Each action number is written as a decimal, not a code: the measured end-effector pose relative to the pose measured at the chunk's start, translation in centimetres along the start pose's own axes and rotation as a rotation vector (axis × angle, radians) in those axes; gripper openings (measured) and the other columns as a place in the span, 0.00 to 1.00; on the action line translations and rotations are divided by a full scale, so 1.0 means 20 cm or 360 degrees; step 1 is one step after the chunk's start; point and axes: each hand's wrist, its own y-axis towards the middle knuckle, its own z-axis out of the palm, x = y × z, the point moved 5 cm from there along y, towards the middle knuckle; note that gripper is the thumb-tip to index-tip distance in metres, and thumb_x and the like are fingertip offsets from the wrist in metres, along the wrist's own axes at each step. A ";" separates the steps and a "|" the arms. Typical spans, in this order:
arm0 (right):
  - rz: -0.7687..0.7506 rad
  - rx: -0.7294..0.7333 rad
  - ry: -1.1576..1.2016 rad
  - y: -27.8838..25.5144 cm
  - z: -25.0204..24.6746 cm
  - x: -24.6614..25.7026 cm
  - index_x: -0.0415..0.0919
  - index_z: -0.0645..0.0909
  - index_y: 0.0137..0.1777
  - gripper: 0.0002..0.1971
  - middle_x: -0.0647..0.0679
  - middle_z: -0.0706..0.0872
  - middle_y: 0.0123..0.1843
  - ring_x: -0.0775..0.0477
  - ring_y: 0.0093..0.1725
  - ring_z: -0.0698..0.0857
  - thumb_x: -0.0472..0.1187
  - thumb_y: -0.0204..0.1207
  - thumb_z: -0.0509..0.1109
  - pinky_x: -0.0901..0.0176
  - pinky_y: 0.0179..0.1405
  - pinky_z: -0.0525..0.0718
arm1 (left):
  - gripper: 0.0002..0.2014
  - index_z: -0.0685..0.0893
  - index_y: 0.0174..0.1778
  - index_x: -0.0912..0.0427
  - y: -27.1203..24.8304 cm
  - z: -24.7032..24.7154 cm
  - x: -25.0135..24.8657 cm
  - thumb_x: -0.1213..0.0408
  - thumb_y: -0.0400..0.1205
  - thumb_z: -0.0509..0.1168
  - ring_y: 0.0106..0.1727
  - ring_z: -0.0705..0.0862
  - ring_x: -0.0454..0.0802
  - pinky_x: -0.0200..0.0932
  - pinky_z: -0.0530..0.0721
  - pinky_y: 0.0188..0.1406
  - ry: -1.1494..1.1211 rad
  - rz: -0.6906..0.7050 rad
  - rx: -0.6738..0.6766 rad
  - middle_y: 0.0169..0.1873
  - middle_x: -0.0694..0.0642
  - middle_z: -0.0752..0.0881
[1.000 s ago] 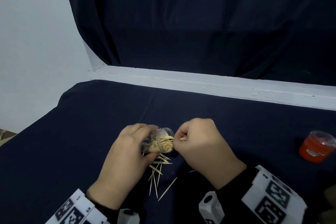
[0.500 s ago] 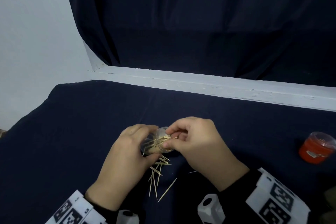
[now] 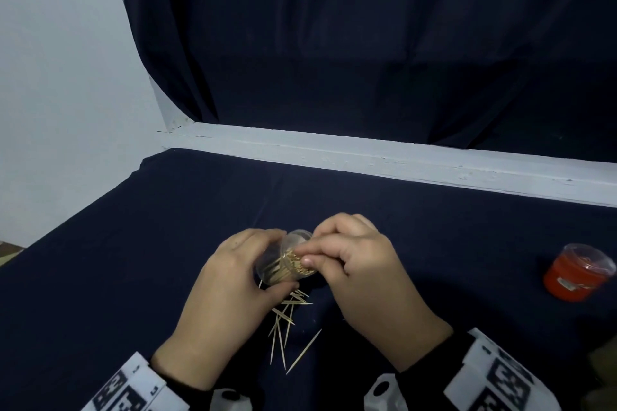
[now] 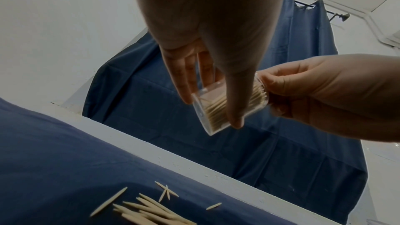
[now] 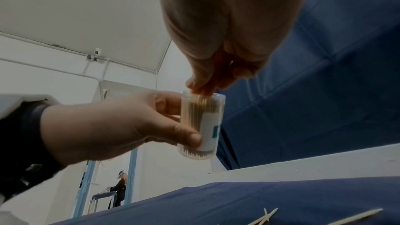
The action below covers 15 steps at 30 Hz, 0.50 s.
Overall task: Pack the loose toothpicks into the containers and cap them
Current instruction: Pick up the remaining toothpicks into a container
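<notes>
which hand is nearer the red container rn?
Right. The right hand is at the mouth of the clear container, on the red container's side; the left hand grips the clear container farther away.

I see a clear, glossy plastic container [image 3: 287, 260] packed with pale matt wooden toothpicks; a smooth white paper label [image 5: 208, 131] wraps its side in the right wrist view. Loose toothpicks [image 3: 287, 320] of the same bare wood lie low in the frame on the bench [image 3: 133, 243], draped in matt navy cloth. At right, a red pot [image 3: 567, 280] under a shiny transparent plastic cap.
</notes>
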 end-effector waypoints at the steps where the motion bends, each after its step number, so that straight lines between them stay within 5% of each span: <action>1: -0.0015 -0.0018 -0.0024 0.00 -0.01 0.00 0.46 0.91 0.42 0.07 0.58 0.82 0.41 0.60 0.48 0.76 0.42 0.68 0.71 0.76 0.51 0.71 | 0.28 0.85 0.57 0.47 0.00 0.00 0.00 0.58 0.61 0.83 0.53 0.83 0.44 0.48 0.85 0.52 -0.0008 -0.0005 0.0008 0.51 0.38 0.84; 5: -0.0054 -0.0265 -0.0121 0.01 -0.08 -0.03 0.50 0.88 0.45 0.06 0.61 0.81 0.37 0.59 0.44 0.77 0.41 0.69 0.72 0.72 0.49 0.72 | 0.28 0.85 0.56 0.49 0.00 -0.04 0.04 0.59 0.60 0.84 0.51 0.83 0.42 0.50 0.85 0.53 0.0030 -0.0097 -0.0077 0.49 0.38 0.84; 6: -0.0033 -0.0180 -0.0176 0.01 -0.08 -0.06 0.51 0.87 0.44 0.06 0.62 0.80 0.36 0.60 0.44 0.76 0.42 0.68 0.72 0.69 0.49 0.73 | 0.28 0.86 0.56 0.50 -0.01 -0.06 0.07 0.60 0.59 0.84 0.50 0.84 0.43 0.51 0.85 0.53 0.0043 -0.0153 -0.0121 0.48 0.39 0.84; 9: 0.0061 0.0863 -0.0592 -0.05 0.09 -0.15 0.51 0.86 0.47 0.07 0.57 0.79 0.43 0.55 0.49 0.76 0.44 0.69 0.75 0.56 0.57 0.76 | 0.28 0.86 0.55 0.52 -0.02 -0.12 0.15 0.61 0.59 0.84 0.48 0.85 0.45 0.51 0.86 0.51 0.0056 -0.0272 -0.0208 0.47 0.41 0.83; 11: 0.0112 0.1362 -0.0799 -0.13 0.19 -0.20 0.53 0.84 0.52 0.12 0.54 0.80 0.51 0.48 0.57 0.78 0.46 0.68 0.76 0.53 0.60 0.78 | 0.28 0.86 0.56 0.52 -0.02 -0.14 0.17 0.60 0.59 0.84 0.48 0.84 0.43 0.50 0.87 0.51 0.0054 -0.0307 -0.0219 0.47 0.41 0.83; 15: 0.0071 0.1544 -0.0981 -0.16 0.31 -0.20 0.50 0.83 0.52 0.14 0.48 0.81 0.57 0.42 0.57 0.78 0.42 0.66 0.78 0.55 0.54 0.76 | 0.28 0.86 0.56 0.50 -0.02 -0.16 0.18 0.60 0.60 0.84 0.49 0.84 0.43 0.51 0.87 0.50 0.0046 -0.0325 -0.0223 0.47 0.41 0.83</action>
